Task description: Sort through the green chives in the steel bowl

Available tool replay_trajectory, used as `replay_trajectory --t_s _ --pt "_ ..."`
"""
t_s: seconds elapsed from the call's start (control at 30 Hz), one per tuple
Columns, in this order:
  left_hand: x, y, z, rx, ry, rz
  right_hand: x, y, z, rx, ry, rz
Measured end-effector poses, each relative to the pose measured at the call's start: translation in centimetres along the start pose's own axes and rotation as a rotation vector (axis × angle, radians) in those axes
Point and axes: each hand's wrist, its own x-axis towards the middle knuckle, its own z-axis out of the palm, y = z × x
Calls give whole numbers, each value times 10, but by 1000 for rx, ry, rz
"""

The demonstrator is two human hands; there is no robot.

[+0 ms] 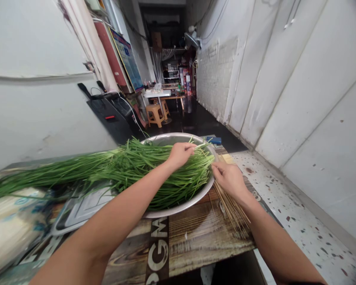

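Observation:
A wide metal basin (192, 203) is heaped with long green garlic chives (154, 158), their pale ends pointing right. Over the far right part of the heap, my left hand (182, 153) pinches the pale ends of a few chives between thumb and fingers. My right hand (230, 178) is closed in a pinch at the basin's right rim, beside the chive ends; what it holds is hidden by the fingers. Under and beside the right hand lies a bundle of thin wooden skewers (233, 211) on the table.
The wood-patterned table (201, 245) carries more chives trailing left, a clear plastic tray (86, 209) and a white plastic-wrapped package (14, 229). A blue object (213, 140) lies past the basin. Farther off stand stools (154, 114) and a small table (157, 94). A wall runs along the right.

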Motion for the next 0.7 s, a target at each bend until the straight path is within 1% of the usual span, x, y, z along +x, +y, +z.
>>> replay_trajectory --t_s 0.17,0.37,0.53,0.7 --pt "-2 3 -1 -7 -11 4 0 -1 -1 -34 -17 -2" --pt "-3 6 0 39 1 -17 0 0 0 -30 -4 -10" --pt "-1 3 1 42 36 -50 0 1 1 -28 0 -6" --pt "-2 4 0 30 16 -20 0 1 1 -13 1 -3"
